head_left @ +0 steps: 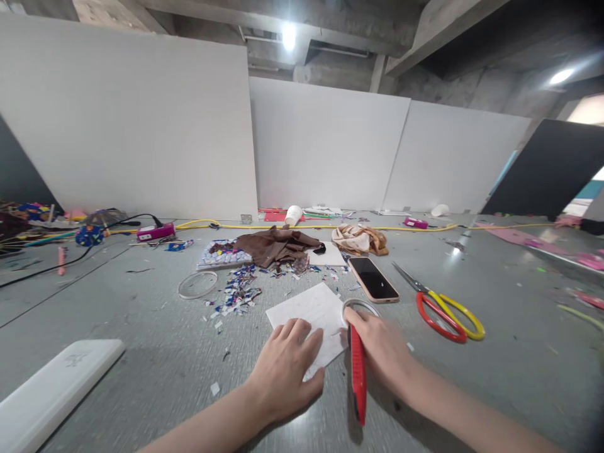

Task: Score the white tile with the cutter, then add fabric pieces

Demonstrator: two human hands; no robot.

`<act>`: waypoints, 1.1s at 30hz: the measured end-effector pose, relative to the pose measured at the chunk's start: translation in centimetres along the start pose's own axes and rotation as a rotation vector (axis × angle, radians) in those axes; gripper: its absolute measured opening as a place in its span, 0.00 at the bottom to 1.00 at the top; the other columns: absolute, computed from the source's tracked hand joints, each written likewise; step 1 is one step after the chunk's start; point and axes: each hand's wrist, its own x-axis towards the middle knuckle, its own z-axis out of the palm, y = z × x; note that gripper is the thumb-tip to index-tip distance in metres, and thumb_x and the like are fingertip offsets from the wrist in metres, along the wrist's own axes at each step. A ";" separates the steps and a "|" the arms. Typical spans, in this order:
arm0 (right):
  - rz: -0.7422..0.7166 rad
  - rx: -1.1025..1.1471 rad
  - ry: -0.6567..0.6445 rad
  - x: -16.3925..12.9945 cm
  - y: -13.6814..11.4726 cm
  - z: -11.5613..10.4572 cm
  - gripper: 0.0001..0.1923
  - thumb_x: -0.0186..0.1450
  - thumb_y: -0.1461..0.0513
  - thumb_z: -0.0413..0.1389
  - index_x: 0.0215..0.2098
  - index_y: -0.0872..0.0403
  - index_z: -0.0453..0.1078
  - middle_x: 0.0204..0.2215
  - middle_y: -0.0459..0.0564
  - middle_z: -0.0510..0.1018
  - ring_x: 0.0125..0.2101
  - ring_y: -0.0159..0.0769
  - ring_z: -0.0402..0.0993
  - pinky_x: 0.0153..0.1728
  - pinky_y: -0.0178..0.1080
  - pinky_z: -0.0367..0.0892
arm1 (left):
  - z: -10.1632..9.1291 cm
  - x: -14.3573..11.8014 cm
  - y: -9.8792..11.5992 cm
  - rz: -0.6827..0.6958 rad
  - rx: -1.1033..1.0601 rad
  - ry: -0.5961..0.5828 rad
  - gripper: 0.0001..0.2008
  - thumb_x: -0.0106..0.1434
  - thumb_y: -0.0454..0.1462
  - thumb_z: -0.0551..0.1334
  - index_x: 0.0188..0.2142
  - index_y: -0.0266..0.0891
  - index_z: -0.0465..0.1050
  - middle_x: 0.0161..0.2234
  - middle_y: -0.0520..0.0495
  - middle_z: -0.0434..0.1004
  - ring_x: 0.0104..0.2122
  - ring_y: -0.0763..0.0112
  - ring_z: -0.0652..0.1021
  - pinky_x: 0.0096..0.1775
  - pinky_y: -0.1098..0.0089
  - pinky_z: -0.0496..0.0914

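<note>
My left hand [289,365] rests on a white square sheet [309,301] lying on the grey table, its fingers stretched out and slightly apart. My right hand [384,349] is closed around a red utility knife [358,380], whose handle points toward me. The knife's front end is hidden by the hand. A clear ring [364,302] lies at the right edge of the sheet, with my right thumb over its rim. Whether the hand grips the ring too, I cannot tell. Just beyond sits a smartphone [374,280] with a dark screen.
Red-and-yellow-handled scissors [443,309] lie to the right. Brown cloth [278,247], a tan cloth bundle [358,239] and paper scraps [238,291] are farther back. Another clear ring [198,296] and a white slab [61,384] are at left. White panels [325,148] stand behind.
</note>
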 end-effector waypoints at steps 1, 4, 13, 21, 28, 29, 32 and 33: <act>-0.008 -0.042 -0.004 -0.1 -0.1 0.2 0.09 0.57 0.71 0.48 0.31 0.52 0.61 0.23 0.45 0.72 0.21 0.34 0.68 0.20 0.34 0.49 | 0.0 0.0 -0.1 0.008 0.000 0.001 0.21 0.56 0.39 0.57 0.50 0.43 0.62 0.43 0.43 0.65 0.44 0.55 0.67 0.44 0.56 0.64; -0.034 -0.113 0.000 -0.3 -0.1 0.5 0.11 0.56 0.74 0.48 0.32 0.52 0.61 0.22 0.45 0.72 0.22 0.35 0.69 0.21 0.34 0.51 | 0.2 0.0 -0.3 0.031 -0.019 -0.001 0.22 0.56 0.38 0.57 0.51 0.43 0.63 0.45 0.42 0.64 0.46 0.55 0.67 0.46 0.55 0.63; -0.164 -0.117 0.155 -0.3 -0.3 0.1 0.10 0.58 0.73 0.49 0.30 0.53 0.59 0.25 0.47 0.71 0.27 0.37 0.68 0.27 0.35 0.58 | 0.4 -0.1 -0.4 0.058 -0.005 -0.073 0.22 0.57 0.37 0.55 0.53 0.39 0.62 0.56 0.37 0.59 0.56 0.53 0.61 0.54 0.52 0.57; -0.222 -0.132 0.137 -0.3 -0.4 -0.3 0.10 0.58 0.74 0.48 0.34 0.54 0.61 0.26 0.49 0.71 0.28 0.39 0.68 0.27 0.36 0.61 | 0.2 0.0 -0.4 0.072 0.026 -0.083 0.22 0.57 0.37 0.55 0.52 0.39 0.62 0.55 0.38 0.61 0.55 0.54 0.63 0.53 0.54 0.59; -0.200 -0.147 0.082 -0.3 -0.5 -0.6 0.12 0.58 0.75 0.47 0.33 0.54 0.62 0.26 0.49 0.72 0.28 0.38 0.68 0.27 0.36 0.63 | 0.1 -0.1 -0.2 0.072 0.022 -0.082 0.20 0.58 0.37 0.55 0.51 0.38 0.63 0.54 0.38 0.61 0.53 0.54 0.64 0.53 0.55 0.60; -0.200 -0.154 0.089 -0.3 -0.6 -0.5 0.12 0.58 0.75 0.47 0.33 0.54 0.62 0.26 0.49 0.72 0.28 0.38 0.68 0.27 0.36 0.63 | 0.0 -0.1 -0.2 0.072 0.020 -0.082 0.20 0.58 0.37 0.55 0.51 0.39 0.63 0.54 0.38 0.61 0.53 0.54 0.64 0.53 0.55 0.60; -0.207 -0.180 0.121 -0.4 -0.7 -0.5 0.13 0.58 0.76 0.47 0.34 0.54 0.62 0.27 0.49 0.72 0.28 0.39 0.69 0.27 0.37 0.64 | 0.0 -0.1 -0.1 0.070 0.018 -0.083 0.20 0.58 0.37 0.55 0.51 0.39 0.63 0.54 0.39 0.61 0.52 0.54 0.65 0.53 0.55 0.60; -0.212 -0.195 0.134 -0.4 -0.8 -0.5 0.13 0.58 0.76 0.46 0.34 0.54 0.62 0.27 0.50 0.72 0.28 0.39 0.69 0.27 0.37 0.64 | 0.0 -0.1 -0.1 0.069 0.017 -0.084 0.20 0.58 0.38 0.55 0.50 0.39 0.63 0.54 0.39 0.61 0.52 0.54 0.65 0.52 0.55 0.60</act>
